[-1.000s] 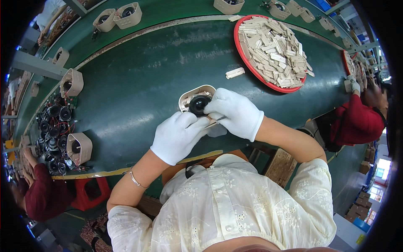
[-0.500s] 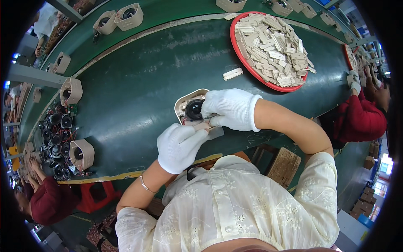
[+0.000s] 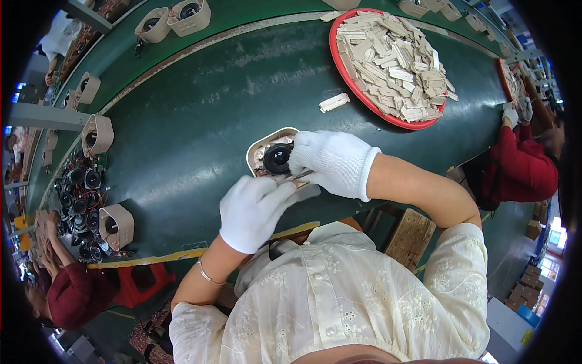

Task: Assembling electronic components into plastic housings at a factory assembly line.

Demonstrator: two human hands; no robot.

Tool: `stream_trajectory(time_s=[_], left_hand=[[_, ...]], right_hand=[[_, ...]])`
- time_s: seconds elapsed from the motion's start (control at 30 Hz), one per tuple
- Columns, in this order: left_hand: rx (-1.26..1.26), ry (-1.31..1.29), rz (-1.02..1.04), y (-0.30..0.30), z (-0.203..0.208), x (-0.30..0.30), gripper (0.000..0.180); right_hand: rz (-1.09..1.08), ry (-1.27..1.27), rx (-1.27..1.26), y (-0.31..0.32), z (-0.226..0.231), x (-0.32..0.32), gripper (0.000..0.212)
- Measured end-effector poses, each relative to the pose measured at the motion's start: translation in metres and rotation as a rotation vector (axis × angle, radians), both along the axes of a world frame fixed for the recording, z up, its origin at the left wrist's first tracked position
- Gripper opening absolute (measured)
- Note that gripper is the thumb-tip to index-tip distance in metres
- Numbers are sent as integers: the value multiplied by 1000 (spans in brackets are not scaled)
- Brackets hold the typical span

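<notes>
A beige plastic speaker housing lies open side up on the green bench in front of me. Inside it sits a round black speaker driver. My right hand, in a white knitted glove, is curled over the housing's right side. A thin dark metal tool sticks out from its closed fingers. Also gloved in white, my left hand is at the housing's near edge, thumb and fingers drawn together. Whatever it pinches is hidden by the fingers.
Beyond my right hand stands a red tray heaped with beige plastic strips; one loose strip lies beside it. Several speaker drivers with wires are piled at the left, near another beige housing. Co-workers sit at both sides.
My left fingers have shifted and now cover the pale piece and thin wires that showed between my hands. The right hand stays at the housing, its metal tool now showing more clearly.
</notes>
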State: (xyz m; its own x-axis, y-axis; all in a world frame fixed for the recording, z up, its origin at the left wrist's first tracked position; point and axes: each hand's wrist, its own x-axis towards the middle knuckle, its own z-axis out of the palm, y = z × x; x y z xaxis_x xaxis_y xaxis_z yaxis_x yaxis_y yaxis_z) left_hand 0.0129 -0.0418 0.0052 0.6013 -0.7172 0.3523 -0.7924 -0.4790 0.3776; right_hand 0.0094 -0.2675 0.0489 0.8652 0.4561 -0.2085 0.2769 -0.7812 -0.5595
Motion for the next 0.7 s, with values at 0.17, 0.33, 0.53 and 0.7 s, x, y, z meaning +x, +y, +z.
stream_trajectory(time_s=[0.17, 0.33, 0.53, 0.7], left_hand=[[-14, 94, -64, 0, 9, 7, 25], [-81, 119, -67, 4, 2, 7, 23], [-136, 110, -121, -2, -2, 13, 23], [-103, 55, -127, 7, -2, 18, 23]], right_hand=[[78, 10, 323, -19, -14, 4, 20], [-26, -65, 575, -24, 9, -21, 42], [90, -438, 100, 1, -20, -40, 13], [156, -430, 549, -17, 53, -47, 11]])
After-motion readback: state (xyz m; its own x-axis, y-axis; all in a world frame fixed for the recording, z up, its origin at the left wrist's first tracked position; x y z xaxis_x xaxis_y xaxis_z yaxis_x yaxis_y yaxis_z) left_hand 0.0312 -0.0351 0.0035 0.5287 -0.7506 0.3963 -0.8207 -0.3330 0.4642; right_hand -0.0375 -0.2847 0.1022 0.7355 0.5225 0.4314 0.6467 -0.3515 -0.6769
